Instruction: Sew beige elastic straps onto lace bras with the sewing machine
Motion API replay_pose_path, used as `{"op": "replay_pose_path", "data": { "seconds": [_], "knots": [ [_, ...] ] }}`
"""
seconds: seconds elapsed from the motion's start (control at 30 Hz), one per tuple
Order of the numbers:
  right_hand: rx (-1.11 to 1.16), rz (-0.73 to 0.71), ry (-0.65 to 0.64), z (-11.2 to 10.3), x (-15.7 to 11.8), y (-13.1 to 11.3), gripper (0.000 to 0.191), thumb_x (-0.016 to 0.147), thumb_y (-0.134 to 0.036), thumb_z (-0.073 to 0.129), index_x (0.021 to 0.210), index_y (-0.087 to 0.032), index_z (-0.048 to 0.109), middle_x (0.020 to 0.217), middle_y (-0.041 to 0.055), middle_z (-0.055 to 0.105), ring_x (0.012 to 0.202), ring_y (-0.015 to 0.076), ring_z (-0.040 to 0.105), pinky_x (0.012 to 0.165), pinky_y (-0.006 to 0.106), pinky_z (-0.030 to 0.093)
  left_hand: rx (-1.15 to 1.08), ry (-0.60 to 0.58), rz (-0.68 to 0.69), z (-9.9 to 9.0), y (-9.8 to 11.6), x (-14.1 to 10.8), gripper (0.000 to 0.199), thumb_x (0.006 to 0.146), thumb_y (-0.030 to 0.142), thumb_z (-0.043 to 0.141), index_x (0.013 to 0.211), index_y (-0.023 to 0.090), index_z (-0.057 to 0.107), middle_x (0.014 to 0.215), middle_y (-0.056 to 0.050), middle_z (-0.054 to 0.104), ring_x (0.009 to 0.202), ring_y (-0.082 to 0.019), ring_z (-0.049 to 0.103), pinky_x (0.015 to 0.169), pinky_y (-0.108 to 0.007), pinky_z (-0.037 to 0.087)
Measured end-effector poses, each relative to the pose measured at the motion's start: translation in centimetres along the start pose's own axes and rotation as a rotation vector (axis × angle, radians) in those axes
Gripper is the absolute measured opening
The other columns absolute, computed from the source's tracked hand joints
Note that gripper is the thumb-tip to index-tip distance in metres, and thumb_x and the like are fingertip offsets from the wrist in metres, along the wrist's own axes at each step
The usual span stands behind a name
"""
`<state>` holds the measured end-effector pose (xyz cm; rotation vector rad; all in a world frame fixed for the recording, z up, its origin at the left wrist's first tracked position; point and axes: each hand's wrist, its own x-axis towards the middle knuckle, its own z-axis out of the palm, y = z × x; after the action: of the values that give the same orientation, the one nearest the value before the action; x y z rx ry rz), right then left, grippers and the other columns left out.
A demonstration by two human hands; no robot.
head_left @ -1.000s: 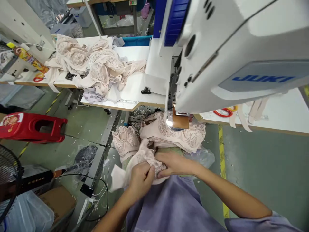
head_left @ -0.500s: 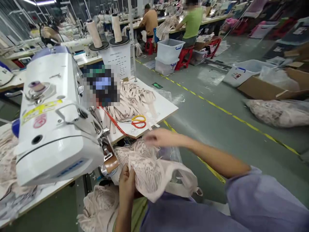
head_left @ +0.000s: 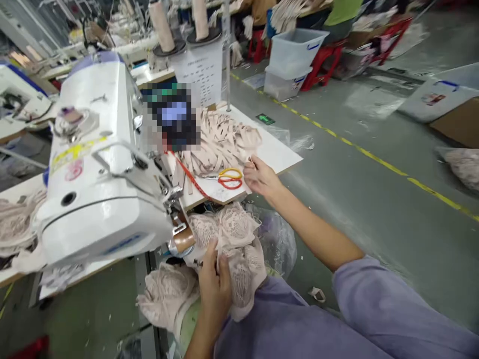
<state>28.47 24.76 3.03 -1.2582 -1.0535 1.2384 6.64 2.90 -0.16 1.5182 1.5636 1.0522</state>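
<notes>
Pinching lace garment [head_left: 242, 279] with left hand [head_left: 215, 289], thumb and forefinger clamped on its edge, lace cup hanging just right of fingers. Right hand [head_left: 262, 180]: fingertips together on pale strap [head_left: 249, 159], beside strap pile [head_left: 220, 142]. Scissors [head_left: 230, 179] on table [head_left: 281, 153], just left of right fingers; sewing machine [head_left: 101, 199] farther left.
</notes>
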Motion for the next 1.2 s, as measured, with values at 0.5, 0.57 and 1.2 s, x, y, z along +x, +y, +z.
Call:
{"op": "replay_pose_path", "data": {
  "seconds": [0.5, 0.57, 1.2],
  "knots": [
    [0.718, 0.508, -0.578, 9.0, -13.3, 1.3, 0.024, 0.085, -0.039, 0.072, 0.095, -0.018, 0.064, 0.078, -0.0024, 0.058, 0.062, 0.0060, 0.052, 0.058, 0.017, 0.048, -0.100, -0.284, -0.098, -4.9, 3.1, 1.4, 0.036, 0.097, 0.036, 0.049, 0.074, 0.015, 0.067, 0.060, 0.001, 0.056, 0.058, -0.011, 0.051, 0.057, -0.022, 0.040],
    [0.426, 0.456, -0.716, 8.2, -13.2, 2.1, 0.028, 0.087, -0.044, 0.070, 0.097, -0.018, 0.068, 0.078, -0.0002, 0.061, 0.064, 0.0084, 0.054, 0.057, 0.020, 0.046, -0.091, -0.284, -0.080, -5.3, 3.6, 2.0, 0.033, 0.097, 0.034, 0.049, 0.080, 0.015, 0.071, 0.066, 0.000, 0.064, 0.061, -0.012, 0.057, 0.060, -0.022, 0.044],
    [-0.367, -0.358, -0.511, 13.1, -6.5, 1.6, 0.015, 0.082, -0.033, 0.068, 0.076, -0.020, 0.065, 0.079, 0.0015, 0.066, 0.074, 0.0177, 0.062, 0.073, 0.033, 0.052, 0.539, 0.000, 0.030, -10.2, -0.1, 3.0, 0.033, 0.098, 0.036, 0.050, 0.120, 0.023, 0.069, 0.068, 0.001, 0.065, 0.052, -0.011, 0.054, 0.053, -0.022, 0.042]
  ]
}}
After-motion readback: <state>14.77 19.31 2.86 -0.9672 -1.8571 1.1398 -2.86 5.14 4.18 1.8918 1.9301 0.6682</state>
